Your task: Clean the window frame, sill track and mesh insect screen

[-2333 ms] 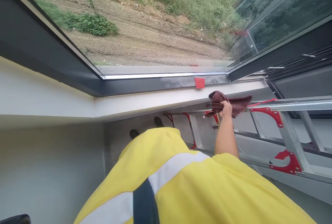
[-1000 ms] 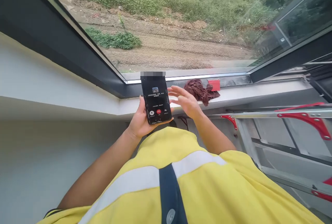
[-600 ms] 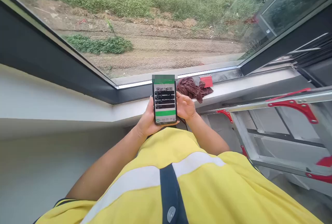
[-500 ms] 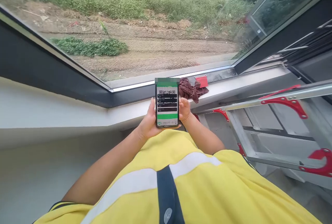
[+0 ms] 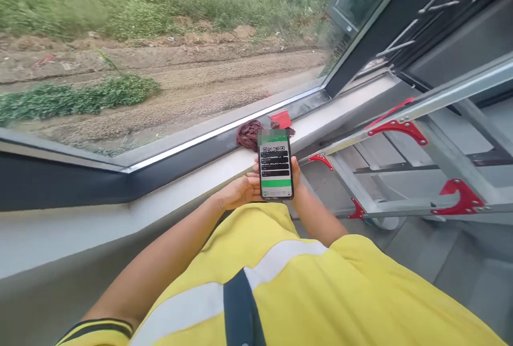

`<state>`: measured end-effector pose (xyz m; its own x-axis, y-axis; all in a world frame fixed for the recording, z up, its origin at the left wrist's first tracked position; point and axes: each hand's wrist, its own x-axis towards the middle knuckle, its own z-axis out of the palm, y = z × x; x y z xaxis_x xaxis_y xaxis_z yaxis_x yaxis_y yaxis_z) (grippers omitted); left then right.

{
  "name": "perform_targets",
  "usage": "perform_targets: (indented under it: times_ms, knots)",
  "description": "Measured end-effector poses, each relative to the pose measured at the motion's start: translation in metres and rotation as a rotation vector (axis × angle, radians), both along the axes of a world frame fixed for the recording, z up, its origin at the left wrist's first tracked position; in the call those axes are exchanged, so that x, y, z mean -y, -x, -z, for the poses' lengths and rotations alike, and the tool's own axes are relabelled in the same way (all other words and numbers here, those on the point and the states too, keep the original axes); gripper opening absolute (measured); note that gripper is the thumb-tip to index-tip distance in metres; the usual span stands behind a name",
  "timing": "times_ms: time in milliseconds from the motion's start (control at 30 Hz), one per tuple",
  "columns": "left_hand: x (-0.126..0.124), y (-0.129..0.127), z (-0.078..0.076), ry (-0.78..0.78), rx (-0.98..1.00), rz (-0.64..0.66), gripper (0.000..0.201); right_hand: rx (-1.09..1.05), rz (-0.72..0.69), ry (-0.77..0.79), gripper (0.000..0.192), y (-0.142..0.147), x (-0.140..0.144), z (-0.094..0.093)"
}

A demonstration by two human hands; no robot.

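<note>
A smartphone [image 5: 276,167] stands tilted toward me in front of the window sill, its lit screen showing a code pattern, dark message bars and a green band. My right hand [image 5: 296,174] is closed around it from behind and the right edge; most of those fingers are hidden by the phone. At the phone's lower left edge is my left hand [image 5: 240,191], its fingers stretched out toward the phone and their tips touching or just behind it. Just beyond the phone, a crumpled dark red cloth [image 5: 247,134] lies on the sill beside a red flat piece [image 5: 282,118].
A metal ladder with red brackets [image 5: 460,196] leans along the right side. The white window sill [image 5: 160,194] runs across below a dark-framed window [image 5: 192,84], with soil and plants outside. My yellow shirt [image 5: 320,292] fills the lower view.
My view has turned to the right. My left hand has loosened from the phone's side, its fingers now extended at the edge, while my right hand keeps hold.
</note>
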<state>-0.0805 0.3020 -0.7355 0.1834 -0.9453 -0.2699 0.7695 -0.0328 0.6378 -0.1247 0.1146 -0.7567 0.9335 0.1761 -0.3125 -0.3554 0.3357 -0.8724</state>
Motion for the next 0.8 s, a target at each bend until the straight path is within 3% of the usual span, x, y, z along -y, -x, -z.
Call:
perform_targets:
  times_ms: [67, 133, 200, 267, 333, 400, 500, 567, 633, 800]
  knots:
    - [0.007, -0.005, 0.042, -0.331, 0.192, 0.186, 0.091, -0.043, 0.112, -0.038, 0.084, 0.02, 0.031, 0.001]
    - [0.019, 0.0, 0.078, -0.658, 0.478, 0.326, 0.081, -0.177, 0.159, -0.045, 0.075, 0.047, 0.063, 0.017]
    - [0.029, 0.013, 0.093, -0.779, 0.67, 0.486, 0.068, -0.422, 0.146, 0.098, 0.061, 0.08, 0.086, 0.043]
    - [0.034, 0.024, 0.08, -0.703, 0.665, 0.644, 0.045, -0.698, 0.041, 0.383, 0.054, 0.114, 0.095, 0.07]
    - [0.032, 0.027, 0.045, -0.523, 0.625, 0.767, 0.028, -0.886, -0.193, 0.74, 0.054, 0.142, 0.091, 0.089]
    - [0.024, 0.024, 0.002, -0.271, 0.679, 0.86, 0.028, -0.917, -0.479, 1.0, 0.058, 0.159, 0.079, 0.095]
    - [0.013, 0.02, -0.043, -0.077, 0.747, 0.808, 0.029, -0.759, -0.742, 1.049, 0.059, 0.162, 0.06, 0.086]
    - [0.009, 0.021, -0.051, -0.038, 0.742, 0.77, 0.031, -0.629, -0.808, 0.977, 0.055, 0.148, 0.051, 0.078]
    - [0.009, 0.024, -0.048, -0.043, 0.754, 0.74, 0.033, -0.561, -0.841, 0.94, 0.05, 0.126, 0.044, 0.076]
    - [0.008, 0.031, -0.031, -0.155, 0.771, 0.632, 0.034, -0.685, -0.855, 0.98, 0.037, 0.081, 0.035, 0.1]
